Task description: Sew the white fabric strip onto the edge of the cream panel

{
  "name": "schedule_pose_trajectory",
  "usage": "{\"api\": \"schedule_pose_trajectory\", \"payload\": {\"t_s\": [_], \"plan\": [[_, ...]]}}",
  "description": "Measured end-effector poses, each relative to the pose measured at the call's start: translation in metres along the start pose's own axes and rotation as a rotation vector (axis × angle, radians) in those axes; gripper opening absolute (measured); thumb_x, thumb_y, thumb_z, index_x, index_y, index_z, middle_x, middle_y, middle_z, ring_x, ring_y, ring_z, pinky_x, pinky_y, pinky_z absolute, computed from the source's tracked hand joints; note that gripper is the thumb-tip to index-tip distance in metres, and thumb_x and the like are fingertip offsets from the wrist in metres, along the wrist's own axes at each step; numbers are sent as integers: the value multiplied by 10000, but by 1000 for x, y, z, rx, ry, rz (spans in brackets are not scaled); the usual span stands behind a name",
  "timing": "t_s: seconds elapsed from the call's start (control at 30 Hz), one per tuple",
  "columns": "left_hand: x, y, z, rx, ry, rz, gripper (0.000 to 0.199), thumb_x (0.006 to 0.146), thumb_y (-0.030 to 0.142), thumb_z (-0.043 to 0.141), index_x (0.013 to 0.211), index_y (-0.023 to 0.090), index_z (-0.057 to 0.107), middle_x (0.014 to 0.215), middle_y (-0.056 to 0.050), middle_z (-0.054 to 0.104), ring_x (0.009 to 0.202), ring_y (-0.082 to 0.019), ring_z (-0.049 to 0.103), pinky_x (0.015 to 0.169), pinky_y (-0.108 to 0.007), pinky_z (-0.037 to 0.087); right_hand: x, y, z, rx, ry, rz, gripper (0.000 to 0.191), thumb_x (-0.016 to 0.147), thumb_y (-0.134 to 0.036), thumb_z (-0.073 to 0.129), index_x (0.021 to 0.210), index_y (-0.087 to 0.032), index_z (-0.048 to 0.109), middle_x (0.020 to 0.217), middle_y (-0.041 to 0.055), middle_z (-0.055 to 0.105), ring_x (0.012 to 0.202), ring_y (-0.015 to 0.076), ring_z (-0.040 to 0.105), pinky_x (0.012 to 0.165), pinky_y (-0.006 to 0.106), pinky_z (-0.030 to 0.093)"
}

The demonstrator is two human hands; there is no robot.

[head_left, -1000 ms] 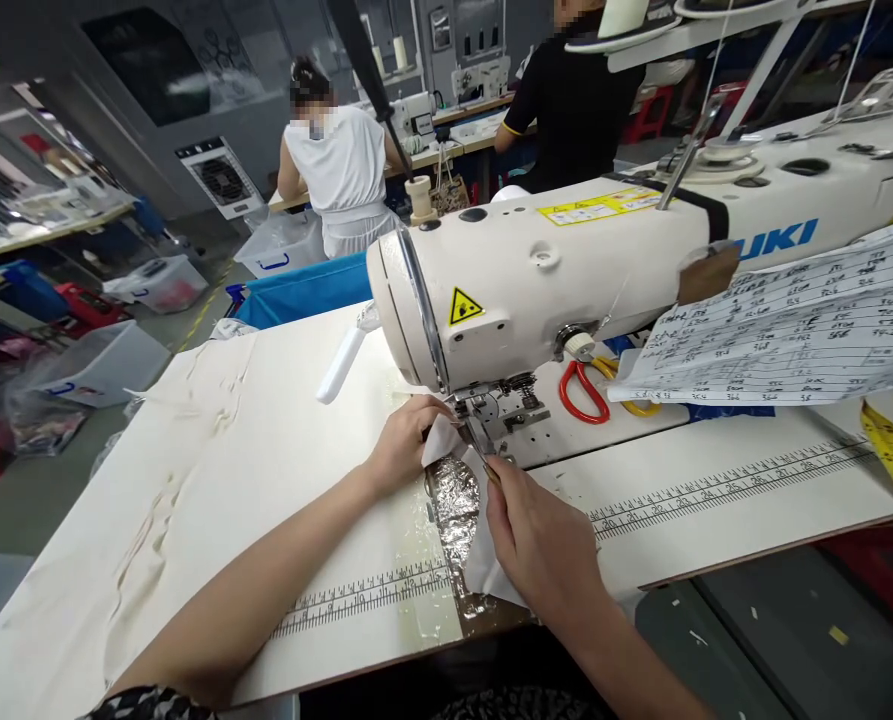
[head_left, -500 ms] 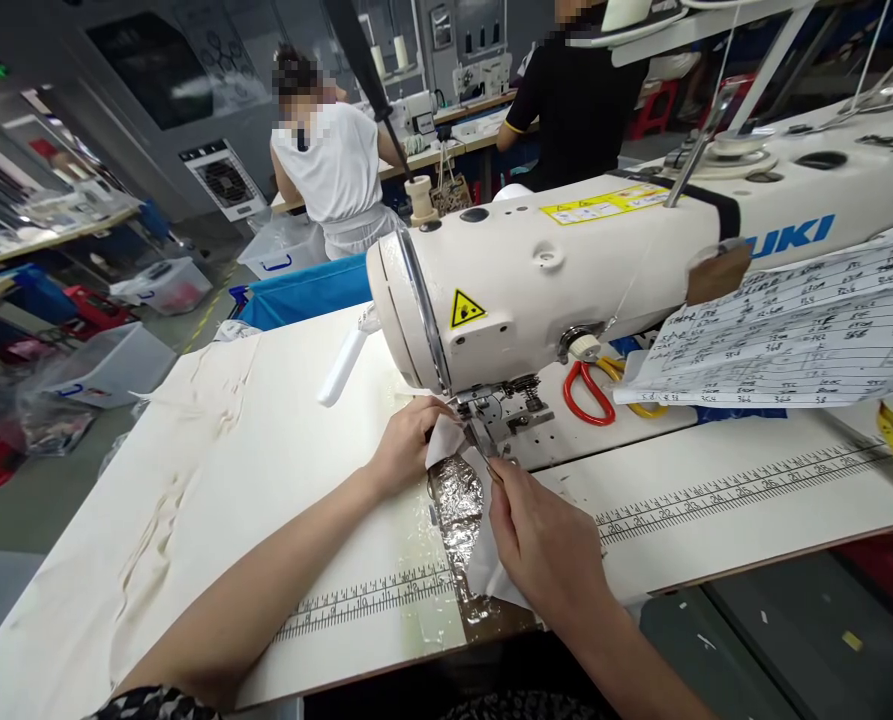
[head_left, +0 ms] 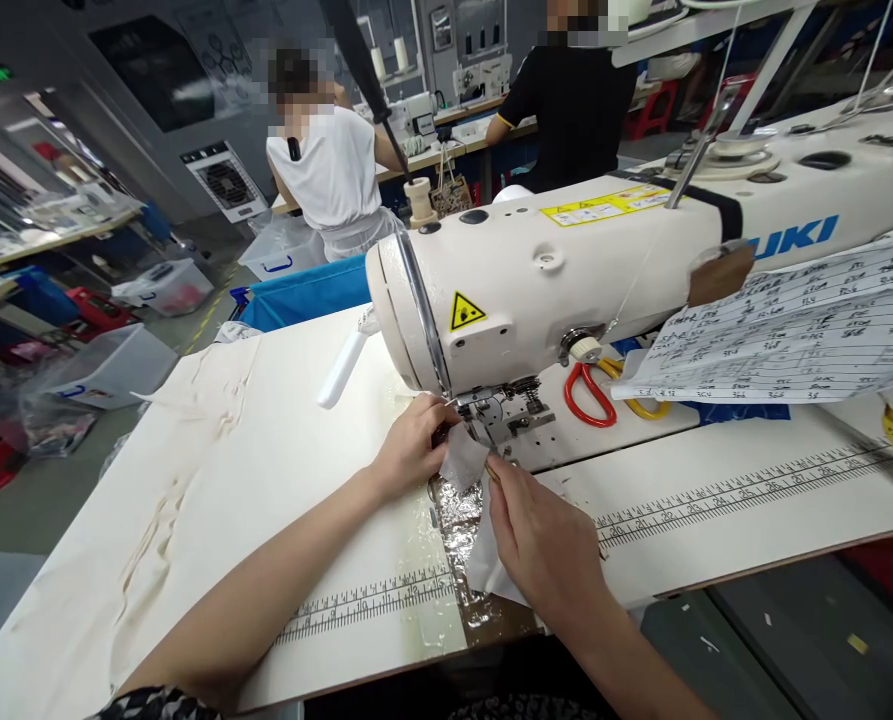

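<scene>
Under the head of a white sewing machine point(head_left: 551, 290), my left hand point(head_left: 412, 445) pinches a small piece of thin white fabric point(head_left: 464, 460) close to the needle area. My right hand point(head_left: 547, 540) is closed at the fabric's right side, with more of it hanging below the fingers. A small brownish-gold edge of a slim tool shows at my right fingertips; its kind is hard to make out. Beneath the fabric lies a shiny, clear-taped strip point(head_left: 457, 530) on the table. My left fingertips are partly hidden by the fabric and the machine head.
Red-and-yellow-handled scissors point(head_left: 592, 395) lie behind the needle area. Handwritten paper sheets point(head_left: 798, 320) overhang the right side. Cream fabric point(head_left: 150, 540) lies along the table's left. A printed ruler point(head_left: 731, 495) runs near the front edge. Two people sit at other machines beyond.
The fabric's upper part has shifted right and folded over between my hands. The grey metal tool tip seen earlier by my right fingers is now hidden. Both hands have barely moved.
</scene>
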State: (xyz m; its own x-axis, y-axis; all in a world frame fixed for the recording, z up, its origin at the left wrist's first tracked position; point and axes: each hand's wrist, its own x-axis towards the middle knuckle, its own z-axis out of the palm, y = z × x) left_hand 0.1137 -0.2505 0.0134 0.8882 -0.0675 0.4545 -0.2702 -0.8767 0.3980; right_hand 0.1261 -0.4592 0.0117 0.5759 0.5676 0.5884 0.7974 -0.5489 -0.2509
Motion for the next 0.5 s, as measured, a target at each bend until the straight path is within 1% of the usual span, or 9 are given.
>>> {"api": "schedule_pose_trajectory", "payload": {"t_s": [0.1,0.33,0.4,0.5], "plan": [[1,0,0,15,15,2,97,935,240,524,914,177,596,889,-68,630,835,-193,584,726,-320,518,-1,0,0,-6,-4,-8,303,1018,-143,377,1114,-92,660,836,62,763,634,135,698,514,234,449],[-1,-1,-1,-57,40,-14,96,942,201,545,852,188,578,896,-48,655,840,-171,615,731,-296,512,-3,1,0,-10,-17,-1,291,1002,-129,387,1109,-94,655,836,62,764,636,131,700,512,232,456],[-1,-1,-1,-46,56,23,86,936,183,549,854,187,574,895,-50,652,837,-168,613,725,-294,515,-2,1,1,-17,-24,1,285,998,-127,394,1101,-100,658,831,59,765,635,131,702,505,231,452],[1,-1,-1,18,63,117,81,942,174,522,878,186,571,902,-64,653,836,-176,599,718,-310,524,0,0,4,-31,-17,-1,275,1003,-135,403,1098,-100,658,842,61,767,640,135,707,508,235,452]]}}
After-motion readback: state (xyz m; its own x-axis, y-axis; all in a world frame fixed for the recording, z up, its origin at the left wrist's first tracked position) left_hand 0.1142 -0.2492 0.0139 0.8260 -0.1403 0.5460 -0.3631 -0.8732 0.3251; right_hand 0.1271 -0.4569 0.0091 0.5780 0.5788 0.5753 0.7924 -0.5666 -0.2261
